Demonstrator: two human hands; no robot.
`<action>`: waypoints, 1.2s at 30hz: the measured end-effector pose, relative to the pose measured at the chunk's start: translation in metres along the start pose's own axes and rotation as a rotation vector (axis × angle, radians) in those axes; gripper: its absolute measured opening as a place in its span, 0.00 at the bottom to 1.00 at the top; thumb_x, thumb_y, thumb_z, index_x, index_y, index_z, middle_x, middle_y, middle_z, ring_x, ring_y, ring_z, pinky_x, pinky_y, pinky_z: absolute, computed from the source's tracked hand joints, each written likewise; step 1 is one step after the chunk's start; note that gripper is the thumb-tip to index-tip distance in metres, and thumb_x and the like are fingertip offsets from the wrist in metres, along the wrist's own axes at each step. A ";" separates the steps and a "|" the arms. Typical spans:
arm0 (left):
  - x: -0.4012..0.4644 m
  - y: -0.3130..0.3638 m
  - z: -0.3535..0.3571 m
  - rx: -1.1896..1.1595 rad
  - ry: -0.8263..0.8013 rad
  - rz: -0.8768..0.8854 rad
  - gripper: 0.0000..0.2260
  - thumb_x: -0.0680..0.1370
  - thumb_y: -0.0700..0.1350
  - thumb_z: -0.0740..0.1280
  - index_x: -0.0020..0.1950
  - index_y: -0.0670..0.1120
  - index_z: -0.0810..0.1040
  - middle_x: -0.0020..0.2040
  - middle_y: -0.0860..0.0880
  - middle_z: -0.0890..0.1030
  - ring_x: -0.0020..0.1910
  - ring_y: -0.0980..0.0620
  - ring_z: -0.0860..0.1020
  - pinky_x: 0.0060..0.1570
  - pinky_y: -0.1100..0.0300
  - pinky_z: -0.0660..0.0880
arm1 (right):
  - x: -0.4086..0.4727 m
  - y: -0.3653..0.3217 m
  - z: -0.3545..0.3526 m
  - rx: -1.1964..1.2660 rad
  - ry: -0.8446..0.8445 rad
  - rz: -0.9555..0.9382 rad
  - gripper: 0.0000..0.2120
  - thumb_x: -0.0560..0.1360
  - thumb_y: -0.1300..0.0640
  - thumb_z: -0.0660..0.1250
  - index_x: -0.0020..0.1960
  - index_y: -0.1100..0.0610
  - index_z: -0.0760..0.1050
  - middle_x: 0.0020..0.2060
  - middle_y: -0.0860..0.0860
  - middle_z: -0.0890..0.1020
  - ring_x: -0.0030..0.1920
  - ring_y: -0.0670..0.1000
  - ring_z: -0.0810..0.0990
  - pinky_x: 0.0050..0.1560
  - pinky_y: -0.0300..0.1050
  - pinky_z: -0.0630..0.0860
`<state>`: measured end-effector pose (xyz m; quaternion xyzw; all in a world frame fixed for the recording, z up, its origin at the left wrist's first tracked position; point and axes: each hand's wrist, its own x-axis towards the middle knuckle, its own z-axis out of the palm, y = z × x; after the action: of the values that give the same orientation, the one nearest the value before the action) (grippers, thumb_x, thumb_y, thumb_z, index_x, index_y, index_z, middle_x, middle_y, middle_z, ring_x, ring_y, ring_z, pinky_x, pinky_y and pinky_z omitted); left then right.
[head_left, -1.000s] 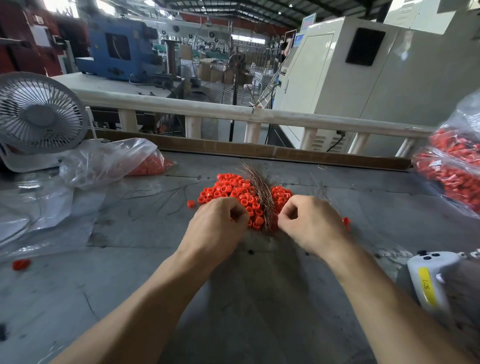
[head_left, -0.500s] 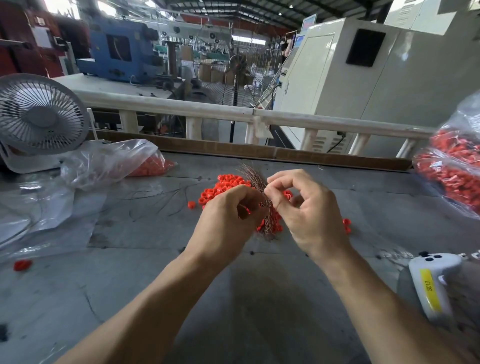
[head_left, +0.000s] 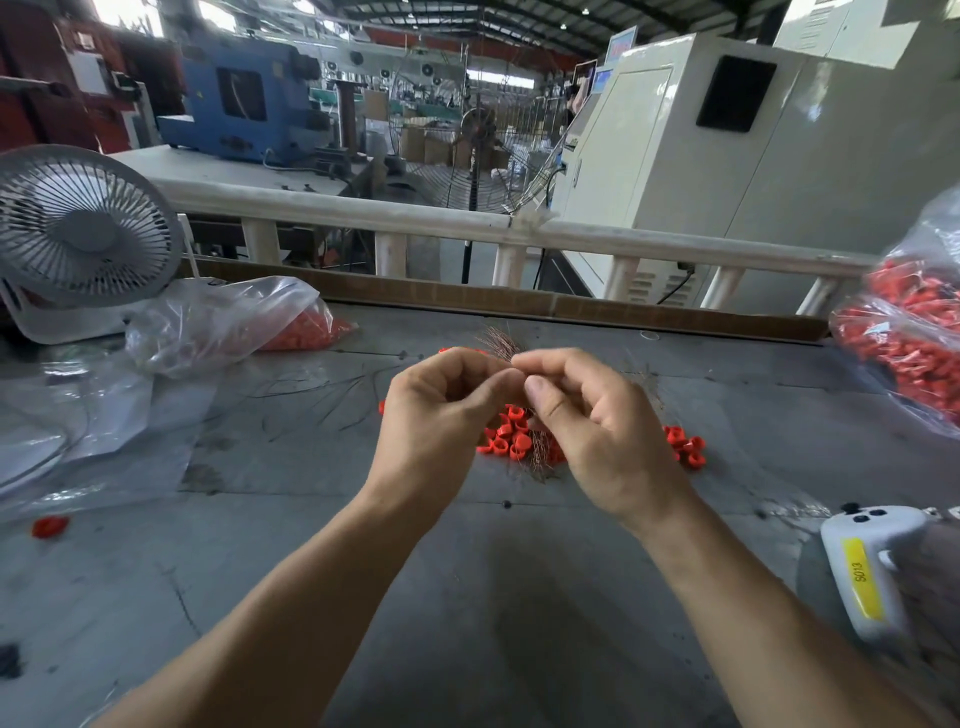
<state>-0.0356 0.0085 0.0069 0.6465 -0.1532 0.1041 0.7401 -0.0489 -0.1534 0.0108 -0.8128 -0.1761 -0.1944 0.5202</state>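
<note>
Single view, head-worn, wide-angle. It looks forward and down along the wearer's own forearms. Left hand (head_left: 441, 415) and right hand (head_left: 597, 431) sit mid-frame, close under the lens. Grey table (head_left: 467, 597) fills the frame below and to both sides of the hands. Past the hands, a railing (head_left: 415, 221) and the factory hall lie far off. Straight lines bow toward the frame edges.

Bright daylight from behind, soft shadows, wide-angle bending at blurred edges.
</note>
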 end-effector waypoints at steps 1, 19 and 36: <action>0.000 0.001 0.000 -0.039 0.005 -0.022 0.03 0.77 0.39 0.74 0.44 0.41 0.84 0.32 0.47 0.81 0.30 0.56 0.76 0.31 0.63 0.74 | -0.001 0.000 0.000 -0.052 -0.005 -0.016 0.08 0.81 0.52 0.67 0.58 0.48 0.82 0.45 0.45 0.87 0.48 0.46 0.86 0.49 0.49 0.83; 0.005 0.000 -0.002 -0.518 0.193 -0.301 0.04 0.80 0.40 0.69 0.46 0.43 0.79 0.35 0.47 0.77 0.29 0.55 0.72 0.28 0.62 0.72 | -0.003 -0.012 0.005 -0.317 0.018 -0.129 0.06 0.80 0.56 0.70 0.45 0.51 0.83 0.30 0.47 0.80 0.32 0.47 0.77 0.33 0.36 0.71; 0.009 -0.036 -0.024 1.112 0.012 0.012 0.09 0.75 0.56 0.74 0.50 0.54 0.81 0.49 0.55 0.79 0.50 0.50 0.77 0.52 0.52 0.73 | 0.003 -0.001 -0.004 -0.122 0.282 -0.050 0.04 0.80 0.57 0.70 0.48 0.50 0.80 0.29 0.45 0.79 0.29 0.42 0.74 0.33 0.37 0.72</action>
<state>-0.0123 0.0272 -0.0258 0.9382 -0.0746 0.1772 0.2877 -0.0476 -0.1565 0.0151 -0.8029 -0.1092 -0.3299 0.4843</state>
